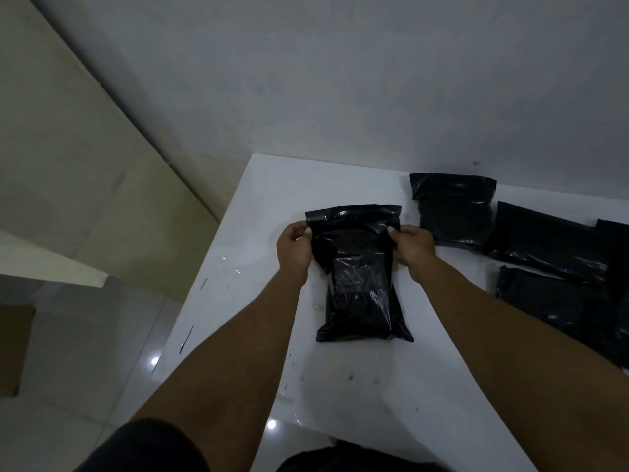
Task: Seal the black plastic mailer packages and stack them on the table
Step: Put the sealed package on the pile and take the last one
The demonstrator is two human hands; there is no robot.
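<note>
Centre of the frame, flat on the white worktop: a filled black mailer, flap end toward the top of the frame, flap not folded over. Gripped at its upper left edge by the left hand, fingers curled round the plastic just under the flap. Pinched at its upper right edge by the right hand, thumb on top. Right of the frame, also on the worktop: a second mailer, just beside it a third mailer, and below that a fourth mailer.
</note>
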